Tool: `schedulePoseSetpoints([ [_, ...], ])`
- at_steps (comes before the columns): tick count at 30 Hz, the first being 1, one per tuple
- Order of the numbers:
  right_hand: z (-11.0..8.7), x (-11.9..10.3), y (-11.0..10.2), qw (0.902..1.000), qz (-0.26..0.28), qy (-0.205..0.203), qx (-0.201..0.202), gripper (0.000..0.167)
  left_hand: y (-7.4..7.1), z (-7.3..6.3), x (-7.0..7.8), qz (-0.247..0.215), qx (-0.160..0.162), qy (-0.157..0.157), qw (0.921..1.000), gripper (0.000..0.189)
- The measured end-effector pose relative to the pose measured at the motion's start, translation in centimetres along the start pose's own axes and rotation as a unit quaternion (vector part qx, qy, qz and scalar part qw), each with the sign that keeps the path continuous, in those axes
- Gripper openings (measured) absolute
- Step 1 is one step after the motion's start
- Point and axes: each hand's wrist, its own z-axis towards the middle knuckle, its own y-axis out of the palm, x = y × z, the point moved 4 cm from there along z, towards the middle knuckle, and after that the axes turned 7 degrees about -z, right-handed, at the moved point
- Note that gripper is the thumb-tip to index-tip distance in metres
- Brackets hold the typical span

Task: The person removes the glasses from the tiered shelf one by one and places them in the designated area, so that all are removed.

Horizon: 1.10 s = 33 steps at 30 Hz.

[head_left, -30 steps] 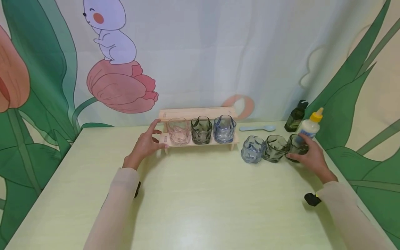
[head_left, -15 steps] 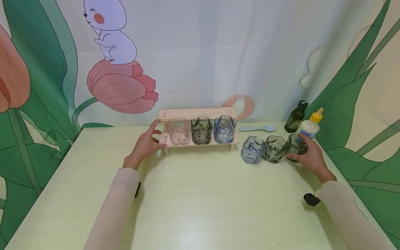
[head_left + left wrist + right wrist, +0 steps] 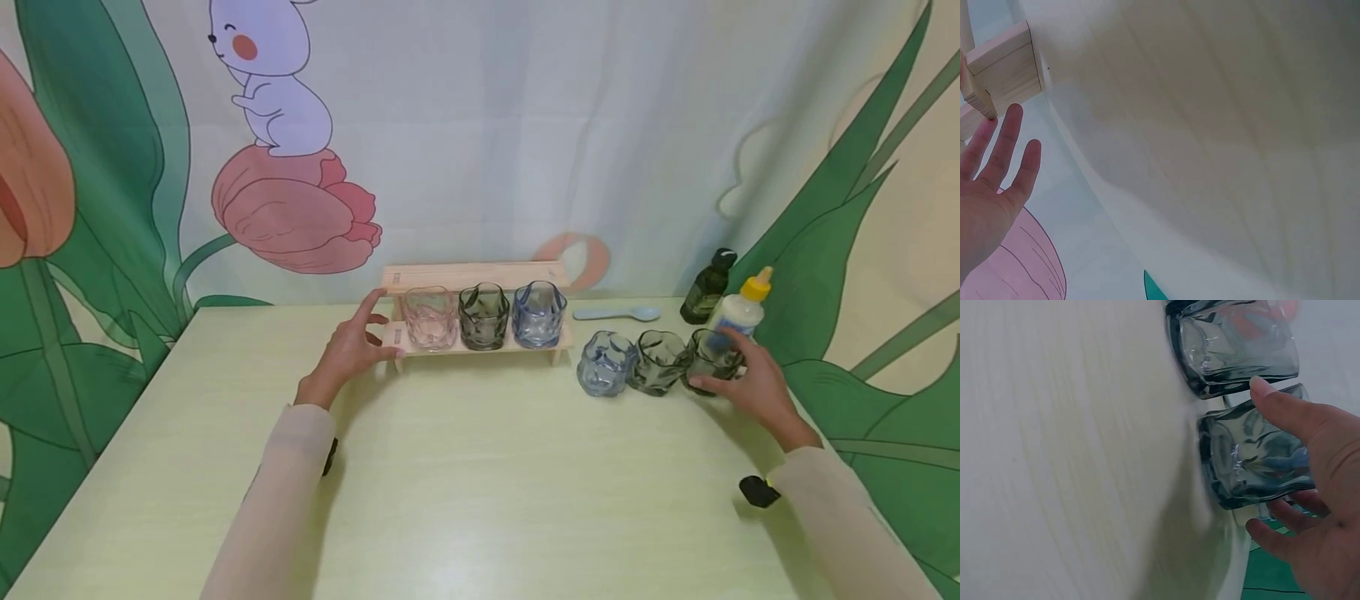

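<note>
In the head view my left hand [image 3: 348,346] is at the left end of a small two-step wooden rack [image 3: 468,275]. Its thumb is by the lower step and the index finger by the upper one; the left wrist view shows extended fingers [image 3: 1007,144] right at the wood. A pink glass [image 3: 430,321], a smoky grey glass [image 3: 483,317] and a blue glass [image 3: 538,315] stand on the lower step. On the right, my right hand [image 3: 757,387] holds a grey tumbler [image 3: 1254,453] between thumb and fingers. Another grey tumbler [image 3: 657,364] and a blue tumbler [image 3: 603,364] stand to its left.
Behind the right hand are a white bottle with a yellow nozzle [image 3: 738,310] and a dark bottle [image 3: 707,287]. A pale blue spoon [image 3: 617,314] lies right of the rack. A printed curtain [image 3: 450,125] borders the back of the pale table [image 3: 480,467].
My right hand has shifted slightly right and uncovers more of the grey tumbler it holds. The left hand stays at the rack. The head view has tilted up slightly.
</note>
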Motion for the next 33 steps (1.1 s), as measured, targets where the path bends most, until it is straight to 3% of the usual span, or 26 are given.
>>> schedulePoseSetpoints([
  [8,-0.2,-2.2,-2.3,0.9981,0.002,-0.045,0.041,0.093,0.0,0.0,0.0,0.001,0.001,0.002,1.0,0.105],
  [18,1.1,-5.5,-3.6,0.998,0.002,-0.045,0.044,0.094,0.0,-0.1,0.1,0.001,0.002,0.002,1.0,0.105],
  [26,2.5,-8.1,-2.5,0.997,0.008,-0.063,0.045,0.094,0.0,-0.2,0.2,0.004,0.004,0.001,1.0,0.105],
  [33,3.5,-10.8,-0.9,0.9958,0.048,-0.071,0.032,0.096,0.1,-0.1,0.1,0.006,0.005,0.003,1.0,0.105],
])
